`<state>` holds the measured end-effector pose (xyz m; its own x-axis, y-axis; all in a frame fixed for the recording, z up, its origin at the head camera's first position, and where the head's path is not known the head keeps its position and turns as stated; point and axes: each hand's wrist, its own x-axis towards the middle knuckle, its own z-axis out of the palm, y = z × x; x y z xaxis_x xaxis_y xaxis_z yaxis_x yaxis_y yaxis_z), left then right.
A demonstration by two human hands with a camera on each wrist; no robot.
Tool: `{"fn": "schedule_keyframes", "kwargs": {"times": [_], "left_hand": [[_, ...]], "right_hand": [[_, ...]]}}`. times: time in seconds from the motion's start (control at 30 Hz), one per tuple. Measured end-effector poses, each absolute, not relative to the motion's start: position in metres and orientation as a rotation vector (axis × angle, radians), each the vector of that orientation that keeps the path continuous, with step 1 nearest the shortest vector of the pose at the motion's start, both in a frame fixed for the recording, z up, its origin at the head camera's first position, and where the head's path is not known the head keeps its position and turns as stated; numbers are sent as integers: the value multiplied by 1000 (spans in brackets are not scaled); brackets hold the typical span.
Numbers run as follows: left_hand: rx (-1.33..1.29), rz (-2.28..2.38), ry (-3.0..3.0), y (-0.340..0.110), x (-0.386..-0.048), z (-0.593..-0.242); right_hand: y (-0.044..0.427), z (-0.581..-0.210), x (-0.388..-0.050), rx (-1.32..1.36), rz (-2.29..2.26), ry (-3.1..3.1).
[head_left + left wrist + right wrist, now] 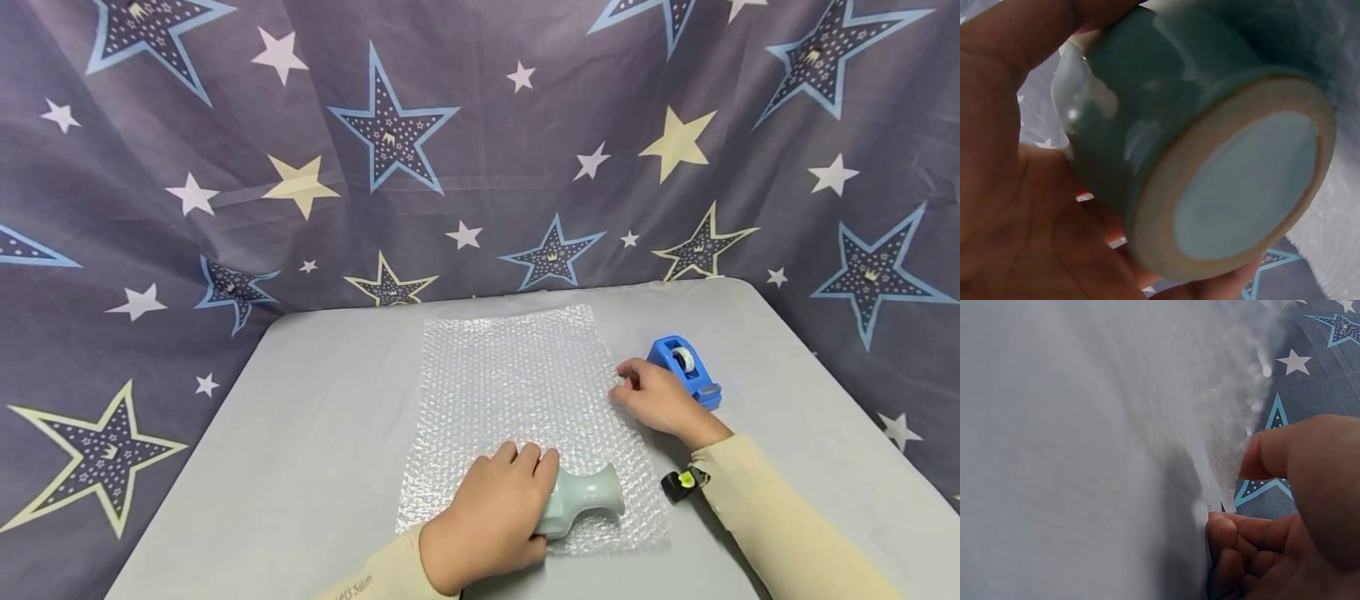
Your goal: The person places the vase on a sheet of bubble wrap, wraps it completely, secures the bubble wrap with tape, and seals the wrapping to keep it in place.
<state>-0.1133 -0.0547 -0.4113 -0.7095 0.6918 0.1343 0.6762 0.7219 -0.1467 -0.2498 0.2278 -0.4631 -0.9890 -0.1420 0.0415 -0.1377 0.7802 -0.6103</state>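
Note:
A pale green glazed ceramic vase (592,493) lies on its side on a sheet of bubble wrap (517,375), its neck towards the right. My left hand (495,517) grips the vase's body from above. In the left wrist view the vase's round base (1241,181) faces the camera, with an unglazed ring around it. My right hand (660,396) is at the sheet's right edge. The right wrist view shows its fingers (1222,531) and thumb on either side of the bubble wrap's edge, with a gap between them.
A blue tape dispenser (693,367) with a roll of tape stands just beyond my right hand. The light grey table (322,417) extends on both sides of the sheet. A dark curtain (480,150) with stars hangs behind the table and along its sides.

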Motion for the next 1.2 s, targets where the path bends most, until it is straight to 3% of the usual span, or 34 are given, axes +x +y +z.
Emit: {"fn": "schedule_keyframes", "kwargs": {"times": [0.4, 1.2], "left_hand": [[-1037, 325, -2815, -50, -108, -412], [-1041, 253, -2707, -55, -109, -412]], "right_hand": [[229, -464, -248, -224, -1022, 2951], [229, -468, -251, -277, -1013, 2974]]}}
